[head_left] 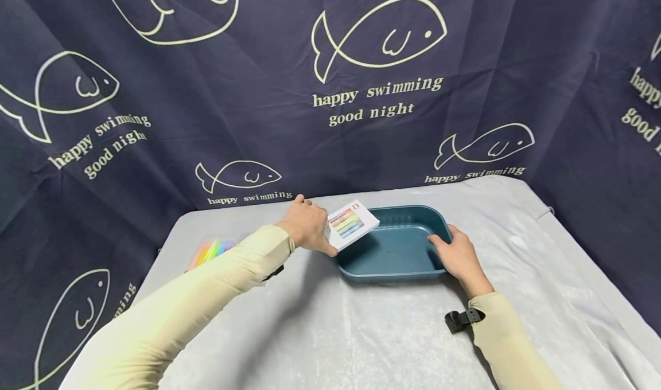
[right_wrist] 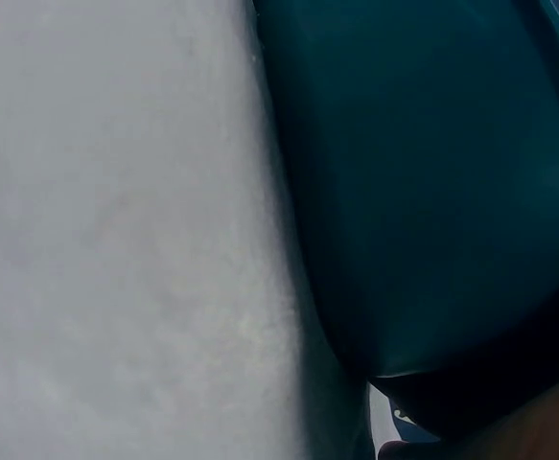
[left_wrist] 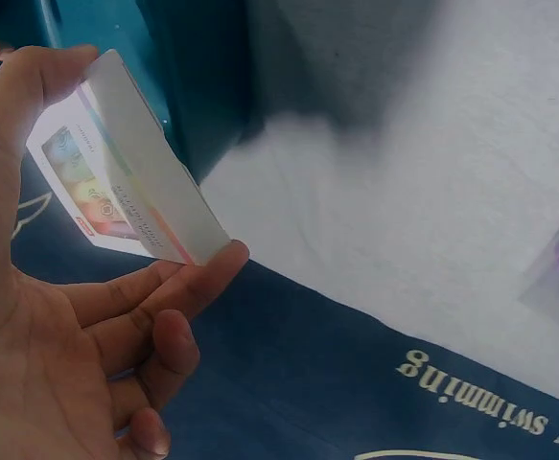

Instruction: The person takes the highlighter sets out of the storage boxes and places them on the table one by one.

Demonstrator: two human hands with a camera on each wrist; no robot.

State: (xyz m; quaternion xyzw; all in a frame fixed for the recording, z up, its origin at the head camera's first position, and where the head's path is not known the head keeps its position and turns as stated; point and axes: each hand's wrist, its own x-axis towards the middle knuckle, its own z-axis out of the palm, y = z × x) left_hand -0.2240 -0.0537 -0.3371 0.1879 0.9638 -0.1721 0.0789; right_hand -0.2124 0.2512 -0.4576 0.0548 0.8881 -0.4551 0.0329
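A white box (head_left: 354, 228) with a picture of rainbow-coloured sticks on its face is pinched between the thumb and fingers of my left hand (head_left: 308, 225). It is tilted and overlaps the left end of a dark teal plastic basin (head_left: 392, 275) in the head view. In the left wrist view the thumb lies on one edge of the box (left_wrist: 116, 163) and the fingertips on the opposite edge. My right hand (head_left: 461, 256) grips the basin's right rim, thumb inside. The right wrist view shows mostly the basin's outer wall (right_wrist: 432, 192), with a bit of the hand low at the right.
A clear pack of rainbow-coloured sticks (head_left: 210, 251) lies on the left of the table, partly behind my left forearm. A grey-white cloth (head_left: 351, 338) covers the table. Behind its far edge hangs a dark blue curtain (head_left: 279, 92) printed with fish and words.
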